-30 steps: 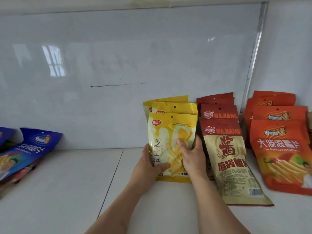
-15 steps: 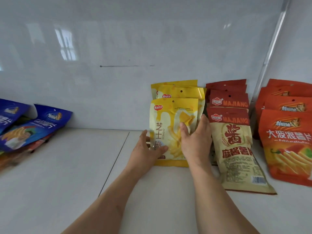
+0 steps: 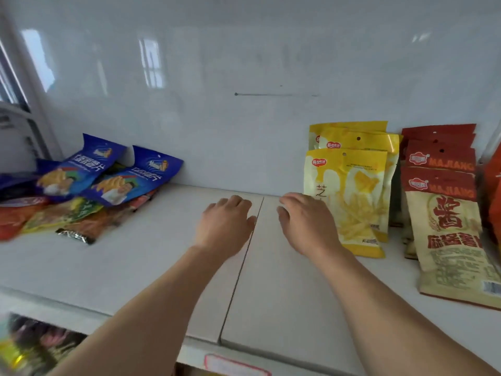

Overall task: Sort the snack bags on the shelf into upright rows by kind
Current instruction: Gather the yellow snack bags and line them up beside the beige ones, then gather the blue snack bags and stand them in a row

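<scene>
Item: yellow row [image 3: 349, 191]. Stood upright against the back wall [image 3: 217, 118], three bags deep by the visible count, just left of the tan-and-red row [image 3: 444, 213]. A second ago the front yellow bag was held between both hands and pressed back into place; it has since been let go and is seen standing unsupported, leaning slightly. This row is judged finished.

Item: left hand [image 3: 225, 223]. Withdrawn from the yellow bag and carried leftward over the bare shelf [image 3: 135, 267]; grip released, fingers loosely curled, nothing held.

Item: right hand [image 3: 306, 223]. Also lifted off the bag and now just beside or in front of its lower left corner; whether it is touched cannot be told. Grip released, nothing held.

Item: orange row [image 3: 494, 191]. Only a sliver is shown at the right edge, beyond the tan-and-red row.

Item: unsorted heap [image 3: 81, 196]. Lying flat at the left end of the shelf, well apart from the rows: two blue bags [image 3: 135, 177] on top, with orange, green and other bags beneath, overlapping.

Status: the view has been swung left toward the heap. Three rows are judged done; the heap is judged the next source of stock, with the open shelf between left for further rows.
</scene>
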### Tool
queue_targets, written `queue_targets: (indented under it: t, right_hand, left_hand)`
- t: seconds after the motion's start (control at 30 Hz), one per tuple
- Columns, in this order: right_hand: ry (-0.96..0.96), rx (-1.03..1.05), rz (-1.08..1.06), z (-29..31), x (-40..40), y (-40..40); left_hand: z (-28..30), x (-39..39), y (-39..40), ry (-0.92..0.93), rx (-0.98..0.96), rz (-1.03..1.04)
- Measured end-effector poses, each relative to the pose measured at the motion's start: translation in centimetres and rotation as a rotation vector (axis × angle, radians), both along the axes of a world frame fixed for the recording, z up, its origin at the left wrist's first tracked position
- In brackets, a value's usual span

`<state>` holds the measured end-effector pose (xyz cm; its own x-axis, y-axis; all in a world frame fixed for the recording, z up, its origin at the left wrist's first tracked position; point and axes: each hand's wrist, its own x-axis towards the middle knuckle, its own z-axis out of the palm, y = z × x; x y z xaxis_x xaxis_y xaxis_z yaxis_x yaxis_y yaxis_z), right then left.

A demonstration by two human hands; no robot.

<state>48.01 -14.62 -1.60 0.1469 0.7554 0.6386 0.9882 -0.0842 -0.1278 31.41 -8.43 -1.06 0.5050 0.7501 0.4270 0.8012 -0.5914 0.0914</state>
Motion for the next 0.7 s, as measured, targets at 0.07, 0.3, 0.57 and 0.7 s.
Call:
queue_targets:
  t: [0.07, 0.3, 0.57, 0.7]
  right_hand:
    - [-0.047, -0.143, 0.013, -0.1, -2.9, 1.1]
    - [-0.015, -0.308, 0.006, 0.6, -14.2, 5.6]
    - [0.200, -0.355, 0.011, 2.4, -25.0, 10.3]
    - [0.430, -0.335, 0.041, 3.2, -28.1, 13.4]
  left_hand:
    - [0.1, -2.9, 1.0, 0.096, 0.065, 0.013]
    - [0.8, -14.3, 4.6, 0.163, 0.051, 0.060]
    - [0.9, -24.1, 7.5, 0.085, -0.023, 0.141]
    - [0.6, -26.4, 9.2, 0.007, -0.026, 0.180]
